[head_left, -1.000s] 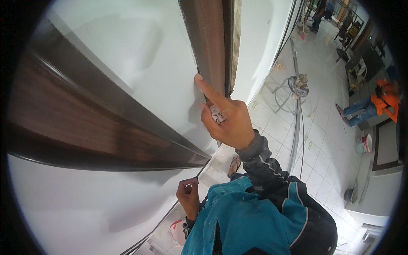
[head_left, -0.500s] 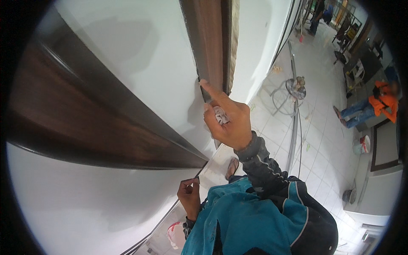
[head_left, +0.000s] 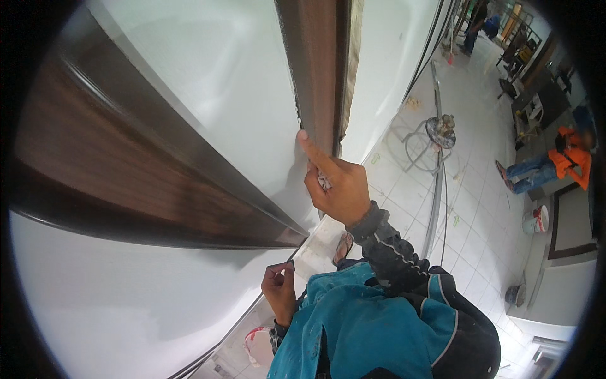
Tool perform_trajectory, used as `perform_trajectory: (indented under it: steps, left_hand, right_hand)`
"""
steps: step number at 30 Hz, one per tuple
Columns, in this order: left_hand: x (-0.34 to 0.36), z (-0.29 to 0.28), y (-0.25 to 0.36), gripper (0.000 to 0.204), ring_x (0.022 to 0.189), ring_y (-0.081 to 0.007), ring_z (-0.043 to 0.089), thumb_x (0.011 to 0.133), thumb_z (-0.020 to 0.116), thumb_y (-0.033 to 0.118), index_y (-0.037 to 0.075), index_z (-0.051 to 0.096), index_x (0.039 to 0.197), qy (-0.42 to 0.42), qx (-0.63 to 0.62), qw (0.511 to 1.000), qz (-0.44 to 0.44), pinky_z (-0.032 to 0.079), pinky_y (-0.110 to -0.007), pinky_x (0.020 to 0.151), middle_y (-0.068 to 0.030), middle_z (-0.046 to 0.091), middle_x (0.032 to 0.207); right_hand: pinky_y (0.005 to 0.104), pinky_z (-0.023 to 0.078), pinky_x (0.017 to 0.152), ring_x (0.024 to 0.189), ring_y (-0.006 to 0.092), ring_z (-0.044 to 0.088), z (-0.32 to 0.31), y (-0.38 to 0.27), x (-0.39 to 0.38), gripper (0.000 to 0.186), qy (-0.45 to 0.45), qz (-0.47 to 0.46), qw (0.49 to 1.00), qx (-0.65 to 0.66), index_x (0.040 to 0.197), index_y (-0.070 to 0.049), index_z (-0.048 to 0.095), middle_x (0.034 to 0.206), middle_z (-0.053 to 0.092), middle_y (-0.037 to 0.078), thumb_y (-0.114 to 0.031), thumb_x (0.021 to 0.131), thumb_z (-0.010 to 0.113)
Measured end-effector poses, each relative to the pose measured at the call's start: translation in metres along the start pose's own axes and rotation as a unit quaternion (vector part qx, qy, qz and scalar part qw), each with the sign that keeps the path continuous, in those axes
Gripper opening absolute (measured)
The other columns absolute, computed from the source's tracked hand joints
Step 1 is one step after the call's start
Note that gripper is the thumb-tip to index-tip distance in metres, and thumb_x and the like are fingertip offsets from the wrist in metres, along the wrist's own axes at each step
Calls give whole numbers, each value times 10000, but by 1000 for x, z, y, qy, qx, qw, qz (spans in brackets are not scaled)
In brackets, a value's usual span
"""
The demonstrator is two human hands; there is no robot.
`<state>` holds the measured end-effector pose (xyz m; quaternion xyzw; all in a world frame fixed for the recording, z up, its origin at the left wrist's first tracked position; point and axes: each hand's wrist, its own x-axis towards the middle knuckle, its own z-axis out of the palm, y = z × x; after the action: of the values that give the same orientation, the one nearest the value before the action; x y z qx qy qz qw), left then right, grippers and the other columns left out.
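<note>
My right hand point(head_left: 344, 192) is closed around a crumpled whitish wad point(head_left: 324, 182), cloth or paper, mostly hidden by the fingers. Its index finger stretches out, the tip at the left edge of a narrow brown wood-look trim point(head_left: 319, 82), where the trim meets the white wall panel point(head_left: 208, 82). A thin, uneven pale line runs along that edge above the fingertip. Low beside my body, my left hand point(head_left: 279, 294) has thumb and fingers pinched together. A small dark bit shows at its fingertips, too small to name.
A wide dark-brown wood-look band point(head_left: 145, 170) crosses the wall on the left. Below stands a white and red bucket point(head_left: 257, 346). On the tiled floor are a round-based metal object point(head_left: 440, 131), a long metal strip point(head_left: 435, 208) and a cable. A person in orange point(head_left: 568, 155) stands at right, near another bucket point(head_left: 535, 219).
My right index fingertip has slid a little down along the trim's edge, and the wad shows less between the fingers. My left hand stays nearly in place, still pinched.
</note>
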<state>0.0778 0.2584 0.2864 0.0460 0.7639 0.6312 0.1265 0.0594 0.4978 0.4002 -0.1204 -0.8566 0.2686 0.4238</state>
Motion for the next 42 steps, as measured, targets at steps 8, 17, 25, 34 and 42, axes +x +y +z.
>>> perform_trajectory:
  steps: [8,17,25,34,42]
  left_hand:
    - [3,0,-12,90,507,2,319,904,711,100,19,673,898,-7,-10,1000,24,187,-228,475,90,478,571]
    - [-4,-5,-14,100,505,-1,313,906,717,114,24,674,898,6,-25,1000,18,187,-234,474,92,465,570]
    - [-6,-11,-28,80,578,-9,410,915,695,74,4,658,922,-9,-67,998,-2,286,-206,516,16,591,751]
    - [-15,-20,-28,102,502,4,313,906,711,98,18,649,894,30,-91,995,17,198,-223,481,88,469,562]
    - [-20,-46,-34,92,492,11,320,905,711,95,30,651,883,57,-73,995,23,185,-219,458,91,447,558]
  right_hand:
    - [329,534,597,672,263,670,-9,4,26,243,165,-40,983,73,1033,-116,720,817,663,79,-49,799,719]
    - [352,537,554,641,243,651,-34,-9,60,223,89,-143,982,-84,964,-166,683,896,602,13,-92,762,741]
    - [328,536,563,674,231,679,-31,-28,69,181,57,-122,977,-165,905,-133,663,847,630,25,-87,743,729]
    - [333,505,523,631,231,645,-20,-14,66,224,147,-192,961,-133,933,-126,620,813,612,6,-93,748,742]
    - [351,519,577,694,290,671,0,2,26,203,90,-97,980,-151,1020,-78,618,877,670,93,-47,831,688]
